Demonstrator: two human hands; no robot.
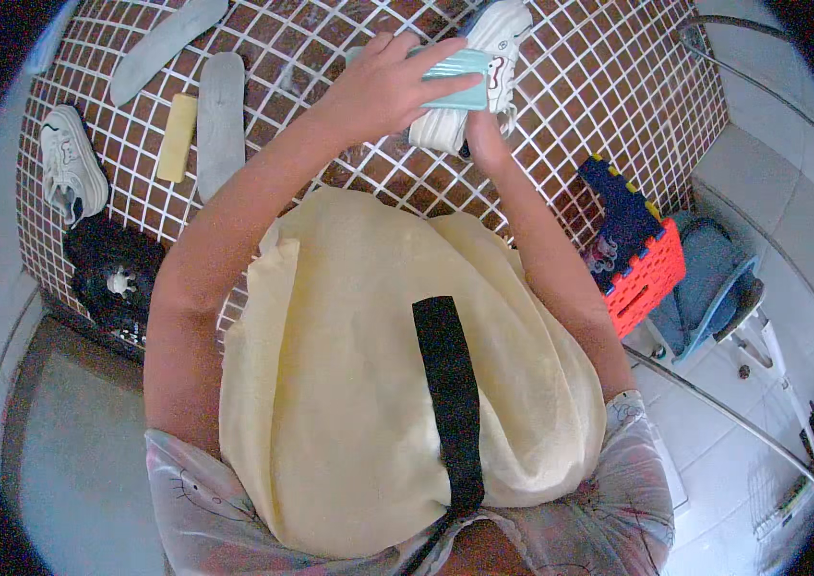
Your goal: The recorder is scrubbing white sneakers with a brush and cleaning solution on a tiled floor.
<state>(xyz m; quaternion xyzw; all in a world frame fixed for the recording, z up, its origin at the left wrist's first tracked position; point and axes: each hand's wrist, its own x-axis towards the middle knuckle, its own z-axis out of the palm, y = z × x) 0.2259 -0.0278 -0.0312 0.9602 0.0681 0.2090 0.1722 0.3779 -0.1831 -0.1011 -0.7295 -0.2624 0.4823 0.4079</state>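
Observation:
At the upper middle, my left hand is closed around a mint-green ribbed plastic block, its fingers spread over the top. The block lies against the side of a white lace-up sneaker. Under the sneaker's near part, my right hand holds the shoe up, its fingers mostly hidden. A second white sneaker rests at the far left. Two pale insoles lie left of my hands, with a yellow bar, apparently soap, beside one.
White grid-patterned mesh spans a brown surface. Black cloth lies left. At right are a red plastic crate with dark cloth, a blue container and a metal rail. A cream apron covers my front.

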